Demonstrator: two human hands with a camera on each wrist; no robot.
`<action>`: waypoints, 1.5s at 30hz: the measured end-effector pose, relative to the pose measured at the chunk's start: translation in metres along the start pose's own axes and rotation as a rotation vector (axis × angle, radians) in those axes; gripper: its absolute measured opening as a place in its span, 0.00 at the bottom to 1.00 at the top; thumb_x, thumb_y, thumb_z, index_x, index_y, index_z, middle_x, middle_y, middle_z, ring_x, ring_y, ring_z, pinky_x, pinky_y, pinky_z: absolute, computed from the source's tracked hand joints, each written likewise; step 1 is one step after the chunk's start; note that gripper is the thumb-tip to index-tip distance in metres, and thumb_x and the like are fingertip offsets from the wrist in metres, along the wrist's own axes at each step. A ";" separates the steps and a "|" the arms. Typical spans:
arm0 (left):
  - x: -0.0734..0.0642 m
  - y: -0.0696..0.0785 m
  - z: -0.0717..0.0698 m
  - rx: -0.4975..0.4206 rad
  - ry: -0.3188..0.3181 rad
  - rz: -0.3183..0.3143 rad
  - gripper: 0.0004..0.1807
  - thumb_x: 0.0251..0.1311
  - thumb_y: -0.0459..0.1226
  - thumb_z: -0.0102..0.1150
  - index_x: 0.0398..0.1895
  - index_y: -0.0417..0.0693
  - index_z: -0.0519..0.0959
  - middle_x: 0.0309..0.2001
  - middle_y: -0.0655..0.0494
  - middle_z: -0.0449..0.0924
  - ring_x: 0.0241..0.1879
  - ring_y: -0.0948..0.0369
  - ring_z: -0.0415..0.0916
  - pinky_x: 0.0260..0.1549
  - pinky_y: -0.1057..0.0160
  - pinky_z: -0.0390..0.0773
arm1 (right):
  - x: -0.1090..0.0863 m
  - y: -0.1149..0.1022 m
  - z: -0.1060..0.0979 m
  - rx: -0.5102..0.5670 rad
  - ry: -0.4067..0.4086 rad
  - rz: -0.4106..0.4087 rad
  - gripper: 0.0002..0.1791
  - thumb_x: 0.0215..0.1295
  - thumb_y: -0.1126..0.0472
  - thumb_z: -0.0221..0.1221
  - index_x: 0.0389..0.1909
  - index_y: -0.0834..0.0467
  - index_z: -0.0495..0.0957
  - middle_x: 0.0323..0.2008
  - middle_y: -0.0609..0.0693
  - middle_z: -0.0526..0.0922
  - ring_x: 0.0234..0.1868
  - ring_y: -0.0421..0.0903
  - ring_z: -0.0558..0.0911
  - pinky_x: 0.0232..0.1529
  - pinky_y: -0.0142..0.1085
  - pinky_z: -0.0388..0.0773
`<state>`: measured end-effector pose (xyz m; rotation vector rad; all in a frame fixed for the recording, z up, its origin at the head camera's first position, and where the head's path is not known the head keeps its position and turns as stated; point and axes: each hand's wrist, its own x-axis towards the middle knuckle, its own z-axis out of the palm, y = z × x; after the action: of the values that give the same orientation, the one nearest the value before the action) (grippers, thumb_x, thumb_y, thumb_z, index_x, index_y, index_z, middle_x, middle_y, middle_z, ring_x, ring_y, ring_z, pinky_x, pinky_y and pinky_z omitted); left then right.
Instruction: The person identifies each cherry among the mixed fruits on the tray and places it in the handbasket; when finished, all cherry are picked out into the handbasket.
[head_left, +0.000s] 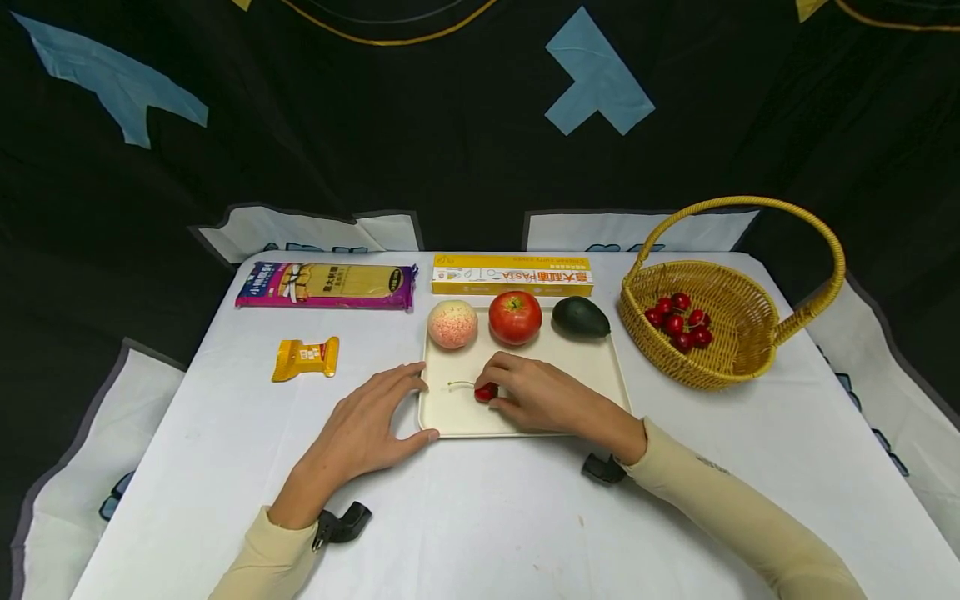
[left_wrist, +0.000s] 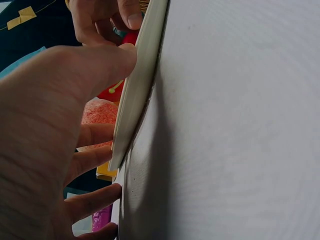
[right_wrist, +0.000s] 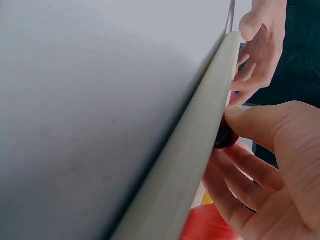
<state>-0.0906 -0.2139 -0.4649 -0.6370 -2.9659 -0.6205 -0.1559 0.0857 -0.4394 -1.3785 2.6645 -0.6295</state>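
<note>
My right hand (head_left: pixel 528 392) pinches a dark red cherry (head_left: pixel 486 392) between thumb and fingers, low over the cream tray (head_left: pixel 457 421). The cherry's green stem points left; in the right wrist view the cherry (right_wrist: pixel 226 136) shows beside the thumb. At the tray's left edge rests my left hand (head_left: pixel 367 425), fingers spread and holding nothing, its thumb at the near left corner. Along the tray's far side sit a speckled peach (head_left: pixel 452 324), a red apple (head_left: pixel 515 317) and a dark green avocado (head_left: pixel 581 317).
A wicker basket (head_left: pixel 738 333) with a tall handle stands at the right, several cherries (head_left: pixel 681 322) inside. Behind the tray lies a yellow pasta box (head_left: pixel 512 276). To the left are a purple noodle packet (head_left: pixel 326 285) and a small orange-yellow wrapped snack (head_left: pixel 305 359).
</note>
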 end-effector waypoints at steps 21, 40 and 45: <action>-0.001 0.000 0.000 0.004 0.014 0.009 0.37 0.59 0.65 0.73 0.63 0.53 0.81 0.80 0.57 0.67 0.76 0.50 0.69 0.69 0.39 0.76 | -0.027 0.014 -0.018 0.028 0.084 0.068 0.12 0.70 0.61 0.71 0.52 0.51 0.86 0.51 0.42 0.82 0.42 0.40 0.81 0.43 0.33 0.82; 0.000 0.000 0.000 0.008 0.020 0.010 0.37 0.58 0.64 0.74 0.63 0.53 0.81 0.80 0.57 0.68 0.76 0.50 0.69 0.69 0.39 0.76 | -0.070 0.043 -0.066 -0.014 0.276 0.187 0.18 0.64 0.68 0.74 0.54 0.56 0.85 0.54 0.54 0.84 0.45 0.52 0.87 0.43 0.46 0.89; 0.000 0.000 0.000 0.011 0.022 0.011 0.37 0.58 0.64 0.74 0.63 0.53 0.81 0.80 0.57 0.68 0.76 0.50 0.69 0.69 0.39 0.76 | -0.089 0.052 -0.083 -0.038 0.360 0.234 0.20 0.62 0.72 0.73 0.55 0.57 0.85 0.54 0.55 0.85 0.48 0.54 0.85 0.44 0.49 0.89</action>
<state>-0.0903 -0.2136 -0.4652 -0.6409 -2.9416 -0.6066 -0.1642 0.2098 -0.3946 -1.0167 3.0670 -0.8746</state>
